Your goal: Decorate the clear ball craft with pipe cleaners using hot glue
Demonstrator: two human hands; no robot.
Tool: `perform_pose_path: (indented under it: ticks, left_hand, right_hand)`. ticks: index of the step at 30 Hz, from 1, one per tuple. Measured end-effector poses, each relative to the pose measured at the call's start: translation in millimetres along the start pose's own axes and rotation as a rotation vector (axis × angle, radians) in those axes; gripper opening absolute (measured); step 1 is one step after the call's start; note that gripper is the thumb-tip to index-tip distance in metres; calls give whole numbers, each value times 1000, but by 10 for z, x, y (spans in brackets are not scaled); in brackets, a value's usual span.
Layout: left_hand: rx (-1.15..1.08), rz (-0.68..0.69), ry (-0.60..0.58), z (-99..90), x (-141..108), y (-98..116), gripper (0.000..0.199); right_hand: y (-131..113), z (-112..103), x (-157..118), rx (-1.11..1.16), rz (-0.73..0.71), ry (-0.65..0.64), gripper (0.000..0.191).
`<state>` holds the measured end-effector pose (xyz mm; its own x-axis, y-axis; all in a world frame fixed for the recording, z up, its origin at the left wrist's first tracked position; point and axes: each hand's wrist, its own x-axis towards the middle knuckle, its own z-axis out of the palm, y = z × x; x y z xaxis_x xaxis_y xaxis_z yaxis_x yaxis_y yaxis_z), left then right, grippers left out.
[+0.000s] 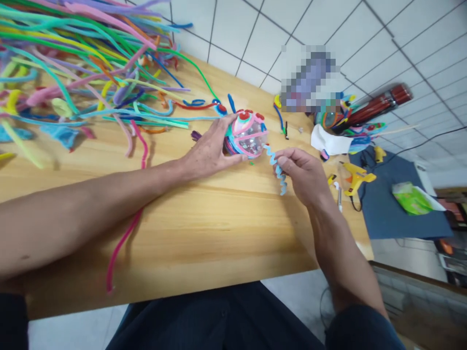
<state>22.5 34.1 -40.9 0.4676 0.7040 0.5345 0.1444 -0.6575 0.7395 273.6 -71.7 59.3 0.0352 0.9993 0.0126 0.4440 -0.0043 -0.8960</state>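
My left hand (215, 148) is wrapped round the side of a clear ball (251, 140) trimmed with pink, blue and green pipe cleaners and topped by small red pieces. The ball rests on the wooden table. In my right hand (302, 172), thumb and fingers pinch a light blue pipe cleaner (280, 174) bent into a zigzag. Its upper end lies close to the ball's lower right side; whether they touch I cannot tell. A long magenta pipe cleaner (126, 238) passes under my left forearm.
A big heap of colourful pipe cleaners (91, 58) covers the table's far left. At the right lie a yellow glue gun (355, 179), white paper (330, 142) and a dark red flask (379, 108). A green packet (412, 198) sits on a dark blue surface (386, 214).
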Motion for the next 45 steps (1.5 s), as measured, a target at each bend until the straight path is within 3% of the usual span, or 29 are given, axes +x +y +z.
perform_pose_path:
  ticks: [4, 11, 17, 23, 30, 38, 45]
  left_hand:
    - [14, 15, -12, -19, -18, -34, 105]
    - [8, 21, 1, -9, -23, -37, 104]
    - [12, 16, -6, 4, -18, 33, 100]
    - [11, 32, 3, 11, -23, 68, 96]
    - [-13, 3, 19, 24, -27, 98, 96]
    - [-31, -33, 12, 36, -35, 82, 98]
    - [-40, -51, -21, -13, -43, 132, 101]
  right_hand:
    - [-85, -14, 33, 136, 55, -8, 27]
    - [-130, -11, 59, 153, 1, 17, 16]
    - [-209, 61, 108, -51, -102, 111, 9]
    - [-303, 264, 137, -371, -363, 161, 6]
    - [-248, 365, 153, -527, -567, 180, 4]
    - [-190, 371, 180, -592, -626, 217, 6]
    - [-172, 371, 183, -607, -596, 214, 7]
